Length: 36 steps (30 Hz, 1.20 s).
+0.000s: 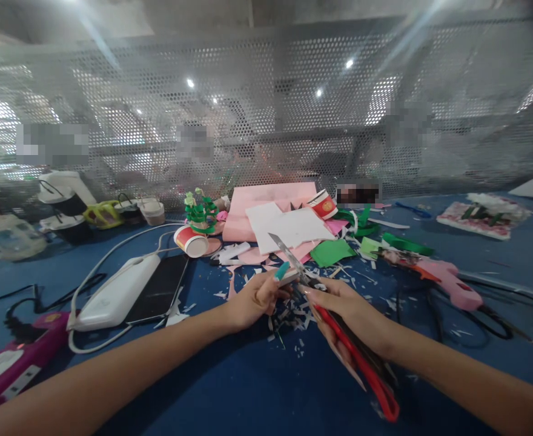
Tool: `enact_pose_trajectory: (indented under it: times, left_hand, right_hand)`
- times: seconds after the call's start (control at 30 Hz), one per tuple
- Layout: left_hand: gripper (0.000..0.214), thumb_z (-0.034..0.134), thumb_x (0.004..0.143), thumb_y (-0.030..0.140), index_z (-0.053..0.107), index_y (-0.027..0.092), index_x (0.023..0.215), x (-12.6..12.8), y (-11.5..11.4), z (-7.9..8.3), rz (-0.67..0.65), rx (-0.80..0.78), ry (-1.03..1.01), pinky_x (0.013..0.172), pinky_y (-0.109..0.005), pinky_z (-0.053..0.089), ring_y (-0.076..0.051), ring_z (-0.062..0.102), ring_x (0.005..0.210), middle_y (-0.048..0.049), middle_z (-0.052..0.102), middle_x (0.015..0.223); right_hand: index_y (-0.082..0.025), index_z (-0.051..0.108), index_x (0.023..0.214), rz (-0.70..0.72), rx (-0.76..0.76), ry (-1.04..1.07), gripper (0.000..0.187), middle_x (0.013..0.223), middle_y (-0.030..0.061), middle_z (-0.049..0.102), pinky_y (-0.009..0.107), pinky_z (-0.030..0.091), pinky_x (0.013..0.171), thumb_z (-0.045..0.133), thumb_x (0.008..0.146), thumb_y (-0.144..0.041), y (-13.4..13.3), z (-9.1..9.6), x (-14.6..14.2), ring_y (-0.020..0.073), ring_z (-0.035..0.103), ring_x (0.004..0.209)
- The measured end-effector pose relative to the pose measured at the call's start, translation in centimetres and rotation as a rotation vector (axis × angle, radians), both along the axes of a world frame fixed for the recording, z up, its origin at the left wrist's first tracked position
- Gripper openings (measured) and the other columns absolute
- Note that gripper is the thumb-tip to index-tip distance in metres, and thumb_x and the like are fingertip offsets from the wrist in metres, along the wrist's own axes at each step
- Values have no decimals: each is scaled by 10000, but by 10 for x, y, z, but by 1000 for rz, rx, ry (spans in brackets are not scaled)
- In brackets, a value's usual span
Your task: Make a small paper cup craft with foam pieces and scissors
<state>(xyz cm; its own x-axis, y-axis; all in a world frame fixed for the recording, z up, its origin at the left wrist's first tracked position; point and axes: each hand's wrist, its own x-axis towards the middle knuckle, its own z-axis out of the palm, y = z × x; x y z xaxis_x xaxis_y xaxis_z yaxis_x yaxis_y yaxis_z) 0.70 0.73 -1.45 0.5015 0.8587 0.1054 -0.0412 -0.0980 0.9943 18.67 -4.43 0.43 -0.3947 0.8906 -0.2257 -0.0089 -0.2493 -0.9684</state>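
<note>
My left hand [255, 298] pinches a small white piece of paper [288, 278] between thumb and fingers, a teal nail on the thumb. Wrapped in my right hand [350, 312] is a pair of scissors [360, 358] with red and black handles. Their blades point up and away, right by the white piece. Whether the blades touch it I cannot tell. Small paper scraps [300, 316] lie scattered on the blue table under both hands. Just beyond are a white sheet [289, 229] and green paper [332, 252].
A pink glue gun [450, 281] with its cable lies to the right. On the left are a phone [160, 289], a white power bank [117, 292] and a purple power strip [25, 357]. Red-and-white paper cups [192, 241] and pink card [243, 209] stand farther back, before a perforated metal screen [257, 121].
</note>
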Motion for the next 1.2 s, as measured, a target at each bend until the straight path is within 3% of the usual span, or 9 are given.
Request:
enact_pose_trajectory:
  times: [0.13,0.27,0.43,0.67,0.77,1.03,1.2]
  left_hand:
    - [572,448,794,653,660,143,944,-4,-3,8,-82,91,78,619,-288,428,-85,404,478,-17,559,605]
    - [715,375,745,767,607,191,1099,-8,-3,9,-217,146,98,558,-243,393,-150,519,654,-70,622,784]
    - [748,262,786,761,601,161,1077,-12,1,-3,-121,156,122,497,-230,357,-136,489,611,-91,606,820]
    - [696,327,788,733,622,159,1050,-4,3,-12,-14,-89,-64,485,-225,335,-138,485,605,-94,601,806]
    - [725,346,772,743,615,138,1066,-3,4,-14,25,-123,-94,469,-224,313,-129,458,573,-98,609,787]
    - [630,408,776,714,646,162,963,-9,0,-8,-39,38,59,477,-228,330,-143,488,601,-84,614,770]
    - [659,434,756,725,611,144,1013,-4,-1,-7,75,-99,-80,564,-252,397,-144,501,636,-85,614,785]
  right_hand:
    - [-214,429,728,6,7,2,317,385,-74,505,161,347,240,516,811,-508,-1,2,0,89,430,227]
    - [-209,444,746,-25,38,37,305,369,-74,498,159,355,243,513,816,-497,0,6,0,87,425,225]
    - [-207,460,786,-11,-3,43,272,361,-73,495,147,327,221,498,846,-470,0,6,0,89,418,216]
    - [-215,442,770,-13,-9,52,276,363,-70,496,156,341,219,498,855,-472,1,3,0,93,419,213]
    - [-214,452,769,0,-5,50,283,366,-67,500,160,346,222,500,850,-481,2,1,0,96,428,217]
    - [-213,413,726,-17,12,21,328,377,-75,492,157,346,251,523,822,-506,-1,-1,0,71,396,226]
    - [-220,412,751,-10,-6,0,314,388,-79,497,176,350,242,516,812,-510,-2,-1,0,88,412,226]
